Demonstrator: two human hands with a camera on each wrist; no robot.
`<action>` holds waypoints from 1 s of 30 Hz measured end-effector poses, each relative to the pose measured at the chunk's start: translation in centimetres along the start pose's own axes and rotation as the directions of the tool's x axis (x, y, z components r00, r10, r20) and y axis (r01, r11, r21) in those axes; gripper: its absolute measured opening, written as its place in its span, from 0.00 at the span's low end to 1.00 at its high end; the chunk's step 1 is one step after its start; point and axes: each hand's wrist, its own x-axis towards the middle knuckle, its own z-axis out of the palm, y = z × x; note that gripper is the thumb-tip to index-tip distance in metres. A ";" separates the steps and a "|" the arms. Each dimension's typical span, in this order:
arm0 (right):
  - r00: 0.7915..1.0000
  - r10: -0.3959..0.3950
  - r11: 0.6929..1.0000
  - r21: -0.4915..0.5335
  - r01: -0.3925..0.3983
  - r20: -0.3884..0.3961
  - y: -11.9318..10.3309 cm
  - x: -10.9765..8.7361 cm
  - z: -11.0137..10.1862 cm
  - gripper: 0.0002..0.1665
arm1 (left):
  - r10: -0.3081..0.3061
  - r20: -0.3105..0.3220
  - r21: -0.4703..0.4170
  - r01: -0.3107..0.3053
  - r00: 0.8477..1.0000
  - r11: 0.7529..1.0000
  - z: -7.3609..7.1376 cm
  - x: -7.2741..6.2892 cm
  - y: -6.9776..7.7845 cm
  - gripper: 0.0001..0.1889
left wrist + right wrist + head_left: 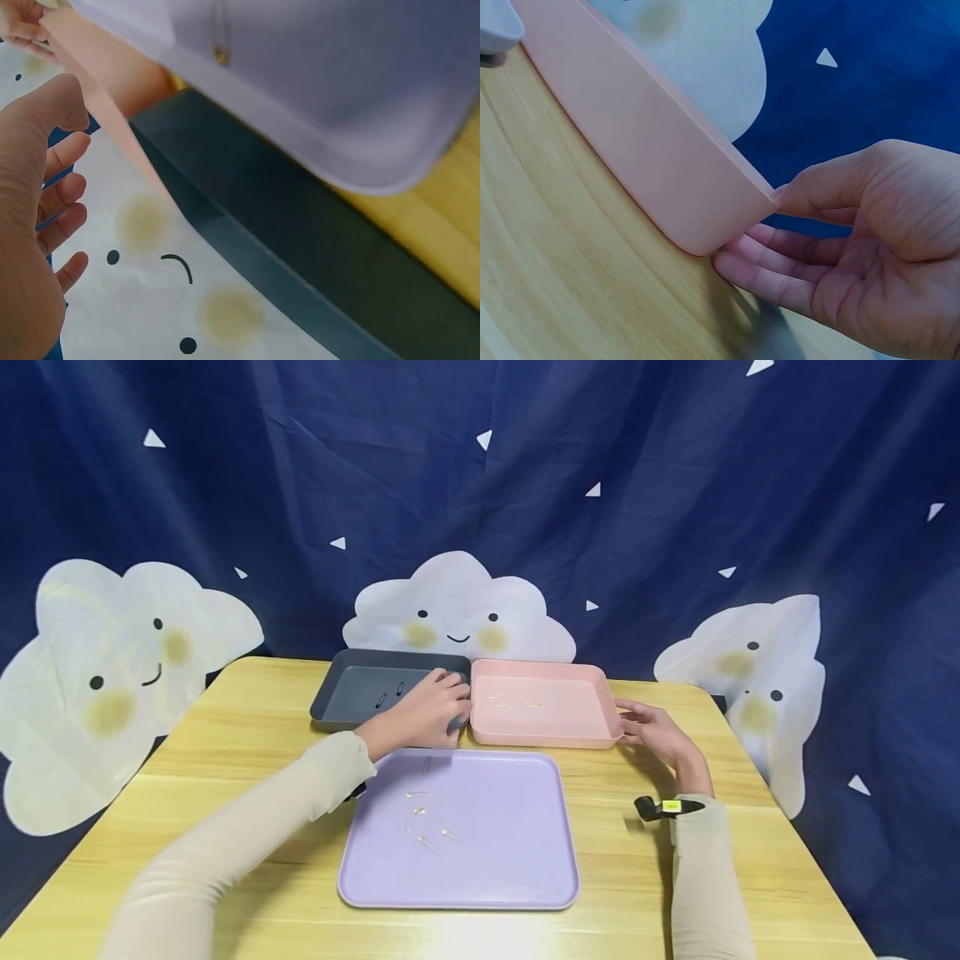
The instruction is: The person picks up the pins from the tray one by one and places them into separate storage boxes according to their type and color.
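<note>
My left hand [438, 706] is over the right end of a dark grey tray [330, 692], beside the pink tray's left edge. In the left wrist view its fingers [64, 191] bend loosely with nothing between them. My right hand [654, 731] touches the right end of the pink tray [551, 737], thumb at the rim corner and fingertips against the outer wall. Two black safety pins [401, 688] lie in the grey tray and several small gold pins [532, 703] in the pink one. A lilac tray [502, 827] in front bears several thin safety pins [428, 844].
All three trays stand on a wood-grain table [255, 785], the grey and pink ones side by side at the back. Behind hangs a dark blue curtain [420, 468] printed with white clouds. A black strap device [667, 807] is on the right wrist.
</note>
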 end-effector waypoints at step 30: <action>1.000 -0.005 1.000 -0.016 0.005 -0.009 0.1 0.1 -0.1 0.33 | 0.015 0.035 -0.023 -0.015 0.999 1.000 1.4 -6.2 1.2 0.08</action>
